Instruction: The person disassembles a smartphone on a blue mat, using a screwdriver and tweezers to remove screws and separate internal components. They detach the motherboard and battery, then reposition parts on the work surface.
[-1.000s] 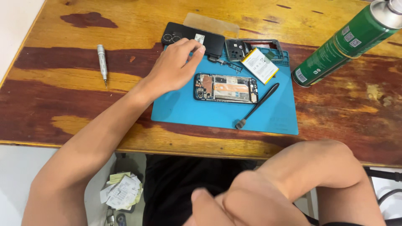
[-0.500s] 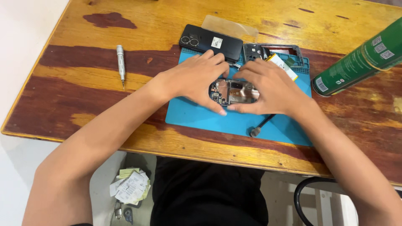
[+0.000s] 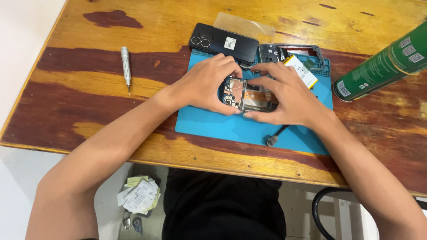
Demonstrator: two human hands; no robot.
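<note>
An opened phone body (image 3: 246,93) with bare circuit boards lies on a blue work mat (image 3: 209,124). My left hand (image 3: 204,84) curls round its left end, fingers on the upper edge and thumb below. My right hand (image 3: 287,95) covers its right end and grips it the same way. Both hands touch the phone. A black back cover (image 3: 224,42) with two camera rings rests at the mat's top left. A dark frame part (image 3: 271,52) and a white battery (image 3: 302,70) sit just above my right hand.
A silver screwdriver (image 3: 126,66) lies on the wooden table (image 3: 89,93) to the left. A green spray can (image 3: 382,62) lies tilted at the right. A black tool (image 3: 276,135) pokes out below my right hand. A clear plastic sheet (image 3: 244,24) lies behind the back cover.
My right hand came up from my lap onto the phone's right end. My left hand moved from the back cover onto its left end. The view has drawn closer.
</note>
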